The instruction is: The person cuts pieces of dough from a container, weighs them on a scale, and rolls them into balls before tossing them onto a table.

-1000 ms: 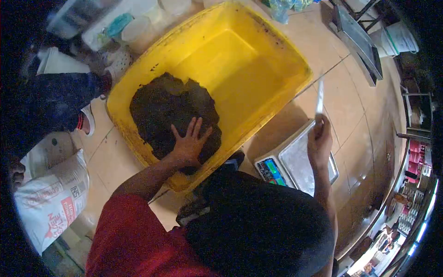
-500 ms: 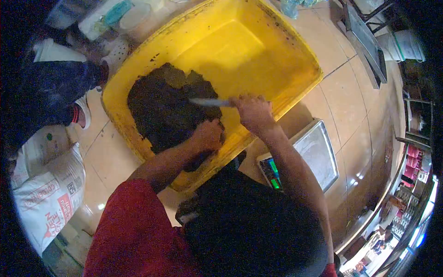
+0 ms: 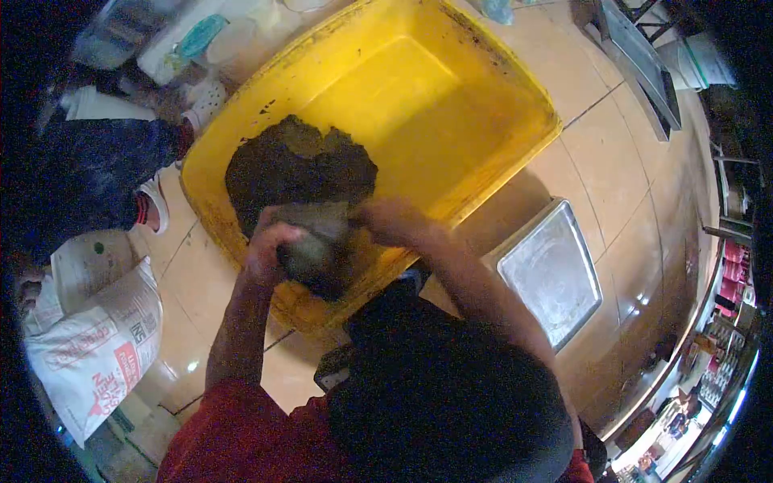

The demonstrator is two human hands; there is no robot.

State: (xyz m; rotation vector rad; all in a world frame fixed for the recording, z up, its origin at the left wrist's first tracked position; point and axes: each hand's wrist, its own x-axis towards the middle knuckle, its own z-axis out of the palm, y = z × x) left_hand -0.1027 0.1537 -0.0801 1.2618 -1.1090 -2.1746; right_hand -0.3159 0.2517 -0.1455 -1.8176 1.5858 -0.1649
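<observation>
A large mass of dark brown, dough-like material [image 3: 306, 165] lies in the left part of a yellow plastic tub [image 3: 491, 145]. At its near edge, my left hand [image 3: 270, 245] is closed round a dark lump [image 3: 310, 262] of the same material. My right hand [image 3: 394, 221], smeared by motion, is close beside it, gripping a knife. The grey blade [image 3: 318, 213] of this knife is a blur across the top of the lump, reaching toward my left hand. The knife's handle is hidden in my right fist.
A scale with a metal pan [image 3: 555, 274] stands on the tiled floor right of the tub. A white printed sack [image 3: 101, 346] lies at left, below another person's leg [image 3: 88, 173] and shoe. Metal trays [image 3: 636, 64] lean at the upper right.
My left hand has moved left and turned round the lump. My right hand has come down and left, bringing the blade from the mass to the lump.
</observation>
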